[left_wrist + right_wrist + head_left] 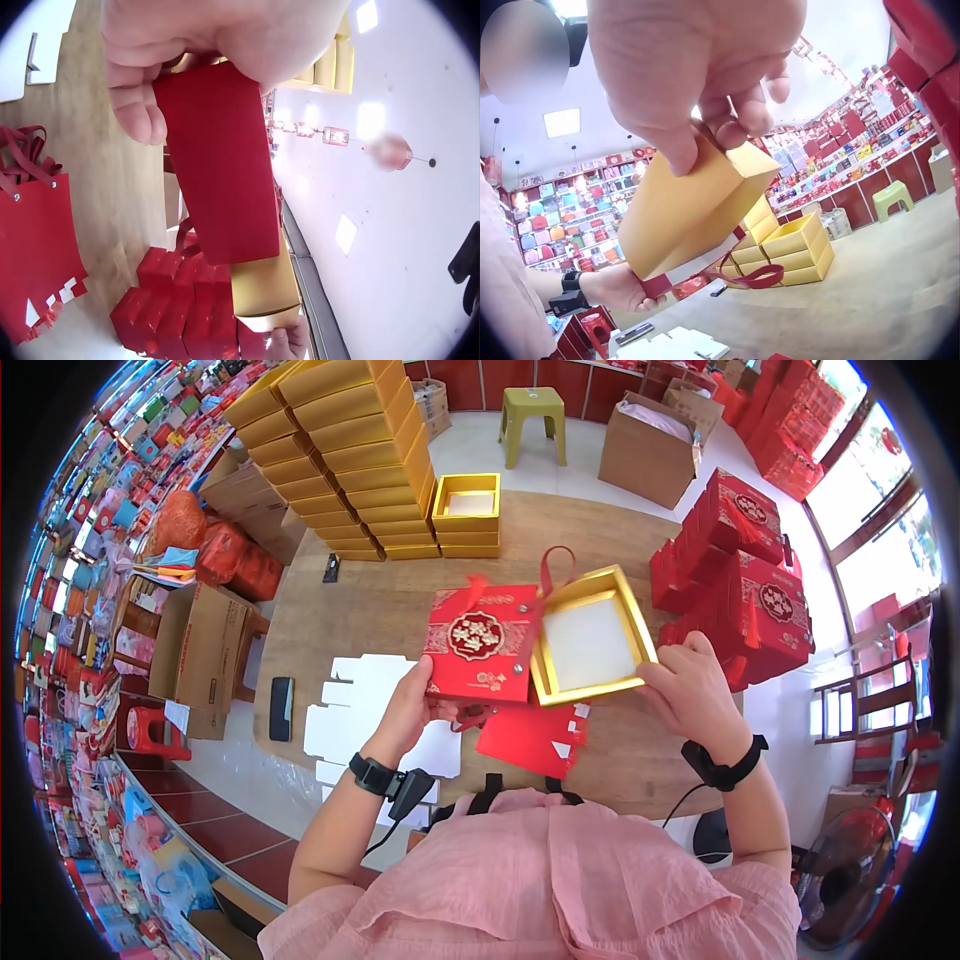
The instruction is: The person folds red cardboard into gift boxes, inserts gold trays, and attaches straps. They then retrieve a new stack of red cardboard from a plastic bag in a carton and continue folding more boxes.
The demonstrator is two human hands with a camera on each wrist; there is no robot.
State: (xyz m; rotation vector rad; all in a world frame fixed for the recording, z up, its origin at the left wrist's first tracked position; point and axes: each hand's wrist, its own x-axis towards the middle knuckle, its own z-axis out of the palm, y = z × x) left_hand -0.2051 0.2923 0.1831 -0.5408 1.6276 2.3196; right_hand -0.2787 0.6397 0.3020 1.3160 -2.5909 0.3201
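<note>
My left hand (405, 710) grips a red gift box sleeve (478, 635) by its left edge. The sleeve has gold print, a dark red medallion and ribbon handles; its plain narrow side (217, 165) faces the left wrist view. My right hand (690, 685) pinches the corner of a gold box tray (590, 645) with a white inner bottom. In the right wrist view the thumb lies along the tray's gold side (682, 210). The tray's left edge is right at the sleeve's right side, both tilted above the table.
Stacked gold trays (365, 460) stand at the table's back left. Finished-looking red gift boxes (770, 610) cluster on the right. White die-cut sheets (370, 710), a flat red bag piece (535, 735) and a phone (282, 708) lie on the wooden table (580, 525).
</note>
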